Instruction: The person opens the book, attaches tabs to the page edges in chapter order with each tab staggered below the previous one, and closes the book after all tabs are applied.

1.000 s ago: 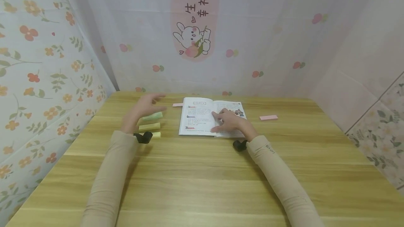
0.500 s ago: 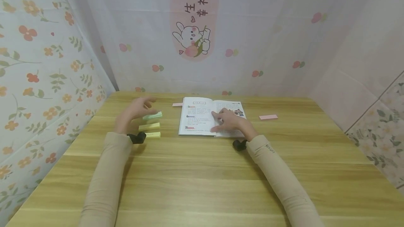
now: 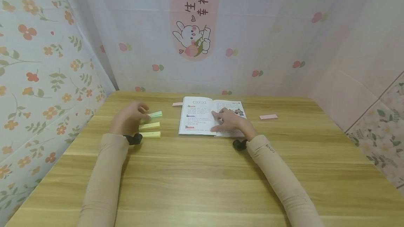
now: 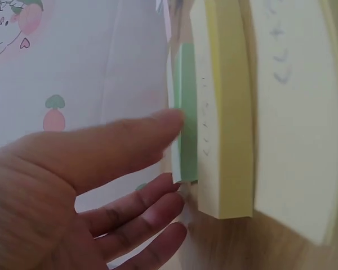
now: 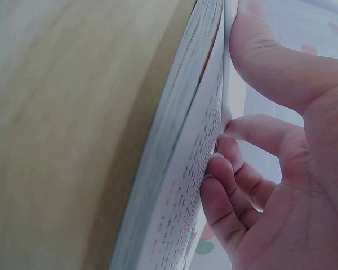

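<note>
My left hand point(image 3: 128, 117) is at the left end of a green sticky note pad point(image 3: 156, 114). In the left wrist view its thumb reaches to the green pad's side and its other fingers are loosely bent by the pad's end; whether they touch it is unclear. Two yellow sticky note pads point(image 3: 149, 126) lie nearer to me, with faint handwriting on top. My right hand point(image 3: 229, 120) rests spread on an open book point(image 3: 197, 118), thumb and fingertips on the pages near the spine, as the right wrist view point(image 5: 183, 191) page also shows.
A pink sticky note pad point(image 3: 268, 117) lies right of the book. Another pink strip point(image 3: 177, 104) sticks out at the book's upper left edge. The wooden table point(image 3: 195, 178) ends at a printed curtain point(image 3: 132, 27) behind and at the left.
My left hand has moved left and down from above the green pad to its left end, its fingers drawing closer together. The right hand and the book have stayed still.
</note>
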`<action>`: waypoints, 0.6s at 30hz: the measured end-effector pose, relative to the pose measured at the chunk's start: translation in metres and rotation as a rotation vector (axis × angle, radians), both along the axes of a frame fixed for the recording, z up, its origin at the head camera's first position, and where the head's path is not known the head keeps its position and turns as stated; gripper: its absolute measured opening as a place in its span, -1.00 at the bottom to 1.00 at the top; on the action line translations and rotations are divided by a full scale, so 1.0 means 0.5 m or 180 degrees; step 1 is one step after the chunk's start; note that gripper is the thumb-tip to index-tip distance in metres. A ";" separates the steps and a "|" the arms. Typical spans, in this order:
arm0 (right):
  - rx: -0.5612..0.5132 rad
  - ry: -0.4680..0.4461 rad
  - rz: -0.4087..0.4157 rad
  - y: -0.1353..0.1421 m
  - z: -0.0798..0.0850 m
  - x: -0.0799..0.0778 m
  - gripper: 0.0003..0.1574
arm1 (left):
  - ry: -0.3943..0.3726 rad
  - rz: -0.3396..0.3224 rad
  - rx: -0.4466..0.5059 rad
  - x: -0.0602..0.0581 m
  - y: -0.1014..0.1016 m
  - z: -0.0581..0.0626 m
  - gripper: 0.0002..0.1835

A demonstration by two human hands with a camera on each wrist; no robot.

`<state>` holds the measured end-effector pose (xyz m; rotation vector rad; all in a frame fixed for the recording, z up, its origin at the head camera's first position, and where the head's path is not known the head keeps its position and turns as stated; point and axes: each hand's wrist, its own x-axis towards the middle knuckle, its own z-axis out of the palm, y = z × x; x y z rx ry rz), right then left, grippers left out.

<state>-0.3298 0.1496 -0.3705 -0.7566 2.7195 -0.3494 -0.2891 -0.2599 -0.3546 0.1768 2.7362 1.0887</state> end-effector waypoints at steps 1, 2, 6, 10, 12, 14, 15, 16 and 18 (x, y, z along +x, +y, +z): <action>0.0003 0.0003 0.0003 0.000 0.000 -0.001 0.14 | -0.0048 0.0028 0.0062 0.003 -0.001 -0.001 -0.39; 0.0002 0.0004 0.0010 -0.001 0.000 -0.001 0.14 | -0.0090 0.0065 0.0123 0.004 -0.001 -0.003 -0.39; -0.0006 0.0009 0.0031 -0.001 -0.002 -0.004 0.16 | -0.0097 0.0099 0.0125 0.004 -0.004 -0.011 -0.48; -0.0019 -0.0014 0.0023 0.000 -0.003 -0.005 0.16 | 0.0040 0.0047 -0.0060 -0.002 -0.009 -0.016 -0.57; -0.0028 -0.0029 0.0014 0.001 -0.002 -0.004 0.16 | 0.0089 0.0021 -0.0096 -0.005 -0.011 -0.018 -0.61; -0.0041 -0.0036 0.0008 0.001 -0.002 -0.004 0.15 | 0.0141 -0.0004 -0.0120 -0.008 -0.011 -0.020 -0.64; -0.0046 -0.0035 0.0007 0.001 -0.002 -0.004 0.15 | 0.0157 -0.0010 -0.0122 -0.009 -0.012 -0.021 -0.65; -0.0046 -0.0026 0.0018 0.001 -0.002 -0.004 0.15 | 0.0170 -0.0019 -0.0128 -0.011 -0.012 -0.022 -0.66; -0.0056 -0.0001 0.0043 0.001 -0.003 -0.005 0.16 | 0.0175 -0.0016 -0.0120 -0.012 -0.012 -0.023 -0.68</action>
